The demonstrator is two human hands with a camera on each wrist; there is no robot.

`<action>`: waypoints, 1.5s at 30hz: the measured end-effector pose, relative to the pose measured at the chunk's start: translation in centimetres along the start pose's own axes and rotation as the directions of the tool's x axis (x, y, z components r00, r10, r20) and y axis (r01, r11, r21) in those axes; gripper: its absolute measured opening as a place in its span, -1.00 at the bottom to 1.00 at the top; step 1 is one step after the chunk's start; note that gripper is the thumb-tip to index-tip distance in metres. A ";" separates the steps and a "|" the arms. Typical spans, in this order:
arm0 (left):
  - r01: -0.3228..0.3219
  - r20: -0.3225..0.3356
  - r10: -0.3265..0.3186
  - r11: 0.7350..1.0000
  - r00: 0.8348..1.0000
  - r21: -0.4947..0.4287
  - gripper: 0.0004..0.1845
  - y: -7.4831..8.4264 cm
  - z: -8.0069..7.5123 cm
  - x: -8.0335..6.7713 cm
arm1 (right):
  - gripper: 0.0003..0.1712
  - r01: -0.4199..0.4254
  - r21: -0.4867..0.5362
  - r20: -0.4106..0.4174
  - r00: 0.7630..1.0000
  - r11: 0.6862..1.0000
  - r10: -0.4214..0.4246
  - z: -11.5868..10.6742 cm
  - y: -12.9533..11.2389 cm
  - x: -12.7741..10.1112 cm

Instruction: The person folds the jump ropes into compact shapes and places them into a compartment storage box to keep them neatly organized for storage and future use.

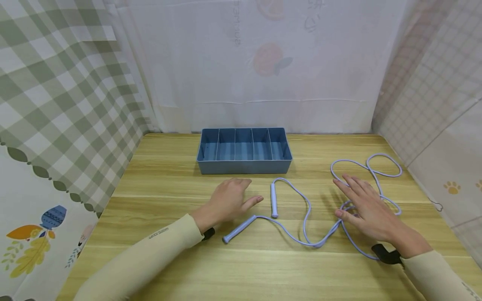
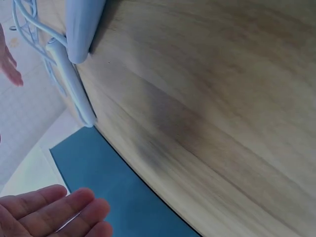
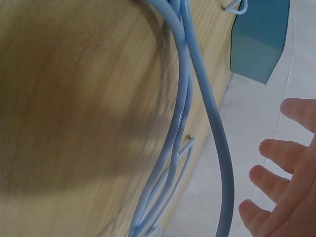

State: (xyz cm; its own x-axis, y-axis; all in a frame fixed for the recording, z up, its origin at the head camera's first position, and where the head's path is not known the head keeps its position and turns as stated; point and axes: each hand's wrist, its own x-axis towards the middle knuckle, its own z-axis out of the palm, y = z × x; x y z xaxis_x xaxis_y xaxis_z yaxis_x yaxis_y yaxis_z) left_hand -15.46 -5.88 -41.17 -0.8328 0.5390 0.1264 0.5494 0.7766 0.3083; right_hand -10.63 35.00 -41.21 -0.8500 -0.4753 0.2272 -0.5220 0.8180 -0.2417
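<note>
While both hands hover flat and released over the wooden bench, nothing is gripped. Left hand is just beside the two pale-blue handles of the jump rope. Right hand, fingers spread, sits over the rope's loose coils at right. Blue divided organizer tray stands behind the rope, apart from it.

Pale-blue skipping rope; blue tray; green-checked curtain.
</note>
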 end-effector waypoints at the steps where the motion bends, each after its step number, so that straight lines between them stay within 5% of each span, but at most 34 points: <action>1: 0.002 -0.003 -0.002 1.000 1.000 -0.002 -0.22 0.0 0.1 0.1 | -0.02 -0.001 0.001 -0.001 1.000 1.000 0.001 0.0 0.0 0.0; 25: 0.022 0.044 -0.018 0.997 0.999 -0.081 -0.29 1.5 1.4 1.4 | -0.01 -0.002 0.020 0.013 1.000 1.000 0.001 0.0 -0.1 0.1; 36: 0.012 0.054 -0.008 0.997 0.999 -0.075 -0.47 2.1 1.9 2.1 | -0.01 0.004 0.025 0.007 1.000 1.000 -0.004 -0.1 0.0 0.2; 45: 0.105 0.029 -0.102 0.986 0.994 -0.130 -0.45 3.3 2.4 2.9 | -0.02 0.009 0.024 -0.002 1.000 1.000 -0.009 -0.1 0.0 0.2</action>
State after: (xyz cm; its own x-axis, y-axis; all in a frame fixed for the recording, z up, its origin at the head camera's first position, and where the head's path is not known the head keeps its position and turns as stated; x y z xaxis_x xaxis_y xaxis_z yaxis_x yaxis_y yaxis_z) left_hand -15.90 -1.03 -42.05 -0.8821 0.4662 0.0674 0.4458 0.7799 0.4393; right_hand -10.77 34.97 -41.05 -0.8454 -0.4815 0.2313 -0.5308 0.8058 -0.2625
